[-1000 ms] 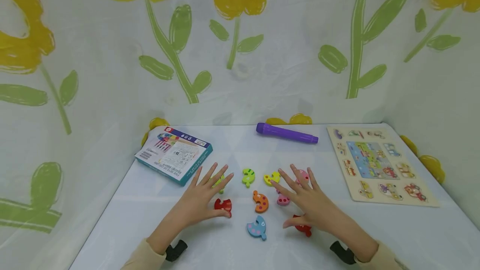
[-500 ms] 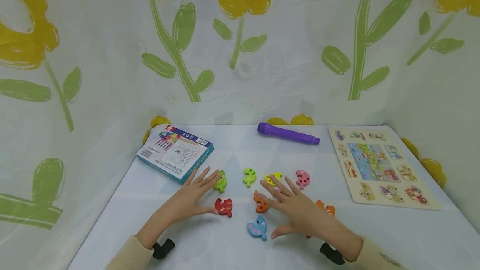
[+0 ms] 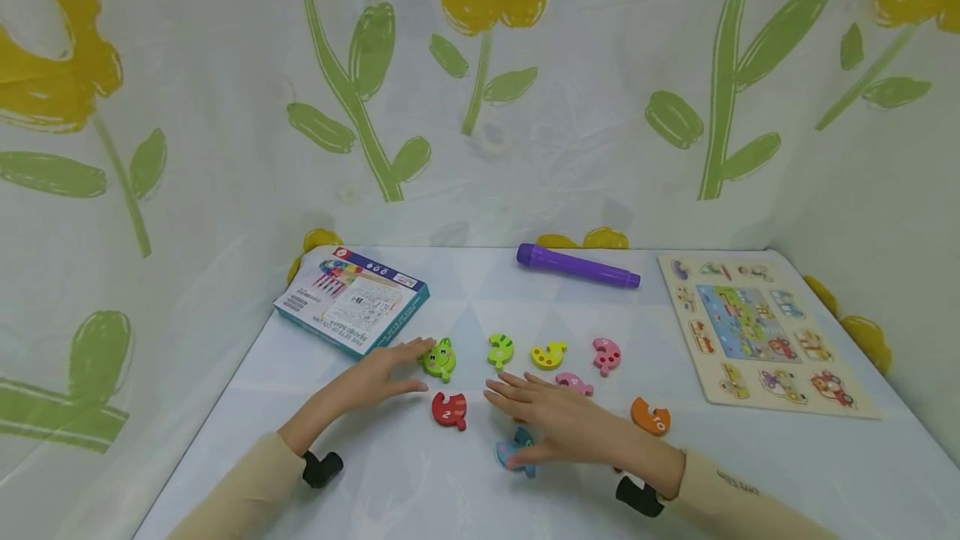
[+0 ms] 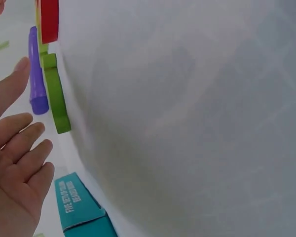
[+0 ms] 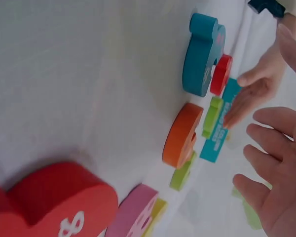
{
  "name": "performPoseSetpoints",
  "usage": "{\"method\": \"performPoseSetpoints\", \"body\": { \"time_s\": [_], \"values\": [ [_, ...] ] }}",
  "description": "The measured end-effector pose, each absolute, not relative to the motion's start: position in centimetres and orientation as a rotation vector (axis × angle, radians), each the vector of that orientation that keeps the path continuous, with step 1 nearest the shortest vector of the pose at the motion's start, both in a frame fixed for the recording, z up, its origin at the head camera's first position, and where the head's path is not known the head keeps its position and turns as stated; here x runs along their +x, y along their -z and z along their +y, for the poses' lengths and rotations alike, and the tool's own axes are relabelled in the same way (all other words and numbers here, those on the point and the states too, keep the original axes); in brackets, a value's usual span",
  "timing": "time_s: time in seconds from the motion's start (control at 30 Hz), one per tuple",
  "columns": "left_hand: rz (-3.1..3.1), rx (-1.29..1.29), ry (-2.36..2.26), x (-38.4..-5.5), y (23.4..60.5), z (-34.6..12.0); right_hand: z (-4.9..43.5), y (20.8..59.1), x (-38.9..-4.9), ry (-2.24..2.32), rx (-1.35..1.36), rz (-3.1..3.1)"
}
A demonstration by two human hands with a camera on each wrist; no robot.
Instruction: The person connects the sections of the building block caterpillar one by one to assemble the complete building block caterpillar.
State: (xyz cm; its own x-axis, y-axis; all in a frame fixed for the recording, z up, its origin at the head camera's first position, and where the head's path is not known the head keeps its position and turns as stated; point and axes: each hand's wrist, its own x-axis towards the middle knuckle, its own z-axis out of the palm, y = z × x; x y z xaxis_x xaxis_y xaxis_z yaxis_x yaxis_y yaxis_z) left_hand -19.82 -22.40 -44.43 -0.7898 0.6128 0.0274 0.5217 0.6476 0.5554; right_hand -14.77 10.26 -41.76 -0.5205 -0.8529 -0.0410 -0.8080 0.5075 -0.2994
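On a white table (image 3: 420, 490), below an empty right hand (image 3: 562, 417) with fingers extended: a thick blue piece (image 5: 200, 64). Near a relaxed, empty left hand (image 3: 372, 377): a green piece (image 3: 441, 359) with painted face.

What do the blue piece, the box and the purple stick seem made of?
Blue piece: likely painted wood, satin; thick, evenly coloured sides, though plastic is possible.
Box: likely printed cardboard, smooth; crisp edges and a flap seam.
Purple stick: probably plastic, smooth; one even colour, soft sheen.
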Motion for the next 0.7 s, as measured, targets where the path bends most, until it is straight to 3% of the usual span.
{"method": "performPoseSetpoints", "body": {
  "time_s": [0.47, 0.7],
  "values": [
    [2.688, 0.8, -0.92, -21.4, 45.1, -22.2, 7.1, 42.0, -16.4, 0.732, -1.111, 2.516],
    [2.716, 0.775, -0.923, -21.8, 45.6, -21.8, 5.5, 43.0, -17.2, 0.661, -1.179, 2.601]
  ]
}}
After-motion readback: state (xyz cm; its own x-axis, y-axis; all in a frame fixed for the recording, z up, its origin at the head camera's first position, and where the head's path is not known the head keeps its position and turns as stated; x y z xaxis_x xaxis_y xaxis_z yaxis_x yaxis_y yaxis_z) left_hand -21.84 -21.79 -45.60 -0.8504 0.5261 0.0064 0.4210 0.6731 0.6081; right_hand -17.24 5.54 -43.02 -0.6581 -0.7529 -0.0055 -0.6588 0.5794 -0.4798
